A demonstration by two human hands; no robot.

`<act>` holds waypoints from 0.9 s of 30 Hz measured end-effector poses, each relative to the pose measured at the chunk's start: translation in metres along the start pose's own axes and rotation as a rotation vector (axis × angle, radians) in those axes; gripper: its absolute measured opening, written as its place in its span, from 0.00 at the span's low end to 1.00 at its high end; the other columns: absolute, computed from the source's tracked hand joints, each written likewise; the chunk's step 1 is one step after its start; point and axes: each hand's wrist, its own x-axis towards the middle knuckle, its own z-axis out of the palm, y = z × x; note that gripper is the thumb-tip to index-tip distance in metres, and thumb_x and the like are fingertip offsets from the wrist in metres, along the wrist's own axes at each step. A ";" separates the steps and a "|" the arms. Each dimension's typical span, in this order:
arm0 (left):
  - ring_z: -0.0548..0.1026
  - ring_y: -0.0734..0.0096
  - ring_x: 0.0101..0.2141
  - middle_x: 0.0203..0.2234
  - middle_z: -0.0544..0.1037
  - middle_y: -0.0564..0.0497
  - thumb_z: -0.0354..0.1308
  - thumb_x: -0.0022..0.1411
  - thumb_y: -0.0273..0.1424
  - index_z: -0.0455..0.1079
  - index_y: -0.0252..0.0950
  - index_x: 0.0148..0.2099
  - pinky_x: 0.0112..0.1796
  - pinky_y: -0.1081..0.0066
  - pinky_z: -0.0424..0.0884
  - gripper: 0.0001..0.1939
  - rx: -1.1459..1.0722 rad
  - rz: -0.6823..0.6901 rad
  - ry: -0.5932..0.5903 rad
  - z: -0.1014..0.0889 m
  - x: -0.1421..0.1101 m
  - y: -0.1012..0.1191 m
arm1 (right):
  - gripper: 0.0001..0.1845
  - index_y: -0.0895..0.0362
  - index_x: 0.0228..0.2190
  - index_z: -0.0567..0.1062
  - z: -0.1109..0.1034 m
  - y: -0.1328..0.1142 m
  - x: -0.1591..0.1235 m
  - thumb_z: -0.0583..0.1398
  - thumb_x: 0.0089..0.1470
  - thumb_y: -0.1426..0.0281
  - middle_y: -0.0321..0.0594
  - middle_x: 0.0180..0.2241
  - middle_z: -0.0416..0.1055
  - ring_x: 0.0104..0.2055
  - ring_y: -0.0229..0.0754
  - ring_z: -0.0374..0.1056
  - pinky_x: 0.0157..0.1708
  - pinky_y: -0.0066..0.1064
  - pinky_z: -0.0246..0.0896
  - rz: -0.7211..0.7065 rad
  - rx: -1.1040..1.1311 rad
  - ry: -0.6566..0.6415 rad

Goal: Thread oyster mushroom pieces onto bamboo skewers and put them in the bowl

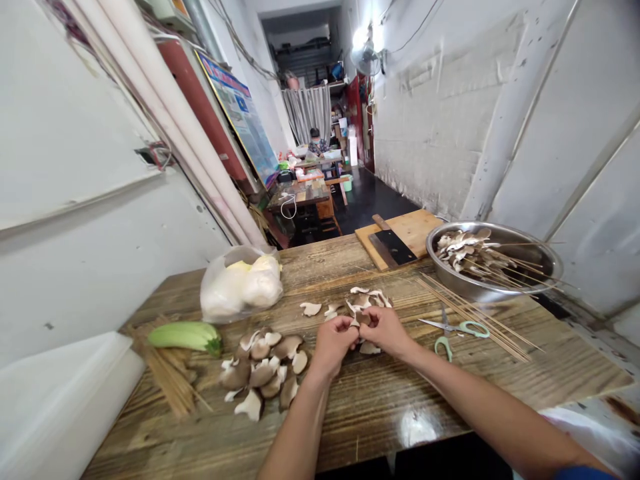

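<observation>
Over the middle of the wooden table [380,393], my left hand [336,339] and my right hand [386,332] meet, their fingers pinched on a small piece of oyster mushroom [355,325]. Both hands are closed. Just behind them lies a loose pile of torn mushroom pieces [373,297], partly hidden by my fingers. One pale piece [311,309] sits apart to the left. A larger heap of whole grey-brown oyster mushrooms [265,367] rests left of my left forearm. Green-handled scissors [455,327] lie spread to the right of my right hand.
Bamboo skewers [475,320] lie at the right, below a steel basin [493,287] of skewered mushrooms. Behind are a cutting board [417,229] and a cleaver [395,247]. To the left are a plastic bag [240,287], a green gourd [183,335], more skewers [173,387] and a white roll [65,400].
</observation>
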 end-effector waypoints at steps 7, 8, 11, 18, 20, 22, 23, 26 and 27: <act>0.63 0.80 0.16 0.13 0.67 0.57 0.58 0.45 0.32 0.68 0.32 0.26 0.20 0.77 0.58 0.07 -0.016 -0.037 0.019 -0.007 0.006 0.003 | 0.09 0.59 0.18 0.70 -0.038 0.002 0.023 0.57 0.42 0.67 0.33 0.16 0.64 0.20 0.34 0.59 0.20 0.23 0.50 -0.059 -0.226 0.232; 0.63 0.79 0.16 0.14 0.68 0.56 0.59 0.45 0.33 0.69 0.32 0.27 0.20 0.77 0.59 0.09 0.050 -0.023 0.043 -0.009 0.008 0.003 | 0.09 0.59 0.19 0.71 -0.042 0.002 0.025 0.57 0.43 0.67 0.34 0.17 0.66 0.20 0.34 0.60 0.21 0.23 0.51 -0.058 -0.233 0.234; 0.68 0.74 0.19 0.17 0.73 0.52 0.59 0.47 0.36 0.73 0.32 0.30 0.23 0.74 0.61 0.12 0.296 0.045 0.102 -0.012 0.012 0.003 | 0.10 0.59 0.20 0.73 -0.045 0.001 0.025 0.57 0.45 0.66 0.35 0.19 0.69 0.22 0.36 0.63 0.22 0.24 0.53 -0.082 -0.298 0.152; 0.73 0.70 0.25 0.22 0.78 0.50 0.59 0.49 0.38 0.75 0.34 0.29 0.29 0.72 0.63 0.11 0.659 0.189 0.180 -0.015 0.010 0.002 | 0.12 0.56 0.25 0.76 -0.035 0.002 0.016 0.59 0.48 0.61 0.37 0.23 0.74 0.24 0.38 0.67 0.24 0.25 0.56 -0.199 -0.469 0.030; 0.73 0.70 0.26 0.23 0.78 0.50 0.59 0.50 0.37 0.75 0.35 0.29 0.29 0.73 0.64 0.10 0.674 0.214 0.204 -0.027 0.006 0.005 | 0.12 0.56 0.26 0.76 -0.034 0.002 0.015 0.59 0.48 0.60 0.37 0.22 0.74 0.23 0.38 0.67 0.24 0.25 0.55 -0.214 -0.502 0.045; 0.74 0.71 0.27 0.25 0.79 0.51 0.58 0.51 0.36 0.75 0.36 0.30 0.31 0.73 0.65 0.09 0.696 0.242 0.279 -0.049 0.001 0.012 | 0.13 0.56 0.26 0.76 -0.034 0.002 0.015 0.58 0.49 0.60 0.38 0.23 0.75 0.22 0.38 0.67 0.23 0.25 0.54 -0.247 -0.525 0.066; 0.74 0.70 0.28 0.26 0.79 0.50 0.57 0.53 0.35 0.75 0.36 0.31 0.32 0.73 0.65 0.09 0.729 0.250 0.333 -0.062 -0.002 0.017 | 0.13 0.56 0.26 0.76 -0.034 0.002 0.014 0.57 0.50 0.60 0.38 0.23 0.75 0.22 0.38 0.67 0.24 0.25 0.54 -0.274 -0.537 0.084; 0.74 0.69 0.30 0.28 0.79 0.49 0.54 0.55 0.36 0.75 0.36 0.32 0.34 0.72 0.64 0.12 0.905 0.206 0.495 -0.104 -0.013 0.035 | 0.17 0.56 0.24 0.76 -0.034 0.000 0.013 0.54 0.54 0.60 0.38 0.21 0.73 0.20 0.37 0.65 0.23 0.25 0.51 -0.344 -0.574 0.161; 0.73 0.68 0.29 0.27 0.78 0.48 0.52 0.56 0.38 0.75 0.36 0.31 0.34 0.71 0.63 0.14 0.983 0.152 0.511 -0.116 -0.016 0.040 | 0.20 0.56 0.21 0.75 -0.034 -0.001 0.012 0.52 0.55 0.59 0.38 0.19 0.72 0.19 0.36 0.63 0.22 0.26 0.49 -0.354 -0.590 0.186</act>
